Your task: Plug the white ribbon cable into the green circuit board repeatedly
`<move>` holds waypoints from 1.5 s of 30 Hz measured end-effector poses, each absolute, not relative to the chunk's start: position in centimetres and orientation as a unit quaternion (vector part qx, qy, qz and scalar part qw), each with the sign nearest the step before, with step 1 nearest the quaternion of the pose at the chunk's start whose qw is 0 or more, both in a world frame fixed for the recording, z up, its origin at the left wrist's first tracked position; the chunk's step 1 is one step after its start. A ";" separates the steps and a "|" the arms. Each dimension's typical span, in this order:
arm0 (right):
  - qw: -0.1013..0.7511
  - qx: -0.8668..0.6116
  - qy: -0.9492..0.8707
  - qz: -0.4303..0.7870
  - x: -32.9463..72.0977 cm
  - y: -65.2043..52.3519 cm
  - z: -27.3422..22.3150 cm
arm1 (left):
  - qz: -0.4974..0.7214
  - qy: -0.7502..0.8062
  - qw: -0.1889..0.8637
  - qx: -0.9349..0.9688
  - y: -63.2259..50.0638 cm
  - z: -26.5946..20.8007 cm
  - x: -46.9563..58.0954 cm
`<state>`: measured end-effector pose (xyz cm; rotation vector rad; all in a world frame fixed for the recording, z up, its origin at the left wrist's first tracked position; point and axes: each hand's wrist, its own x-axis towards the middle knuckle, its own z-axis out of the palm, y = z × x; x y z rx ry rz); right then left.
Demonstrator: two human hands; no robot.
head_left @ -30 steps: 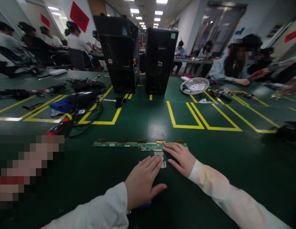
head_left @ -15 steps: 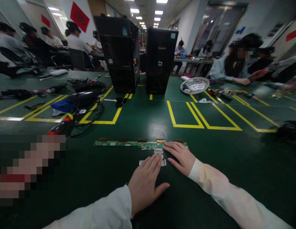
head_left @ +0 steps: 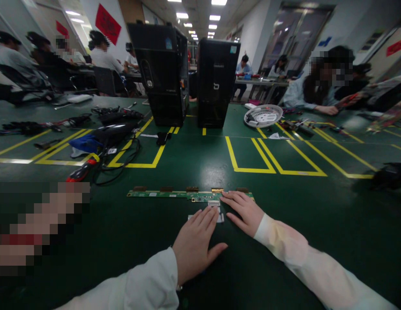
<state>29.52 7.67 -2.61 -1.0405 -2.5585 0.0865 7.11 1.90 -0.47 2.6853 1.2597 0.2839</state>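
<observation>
A long, narrow green circuit board (head_left: 169, 194) with several copper-brown tabs along its far edge lies across the green table. My right hand (head_left: 244, 213) rests flat over the board's right end, fingers stretched out and thumb apart. Closer to me, my left hand (head_left: 198, 245) lies palm down with its fingers extended and thumb spread. Its fingertips cover part of a white flat ribbon piece (head_left: 220, 218) just in front of the board. How that piece joins the board is partly hidden by the fingers.
Two black computer towers (head_left: 217, 82) stand at the back. Left are cables and a red-and-black handled tool (head_left: 82, 168) near a co-worker's blurred-out arm. A white basket (head_left: 263, 116) holds small parts at the right. Yellow tape (head_left: 255, 171) marks the table. Other people sit around.
Almost nothing differs. My left hand has shifted very slightly up and left; the board and my right hand stay in place.
</observation>
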 end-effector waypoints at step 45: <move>0.162 -0.364 -0.916 0.050 29.9 7.8 -2.1 | 0.086 0.379 0.122 0.913 3.9 0.4 5.7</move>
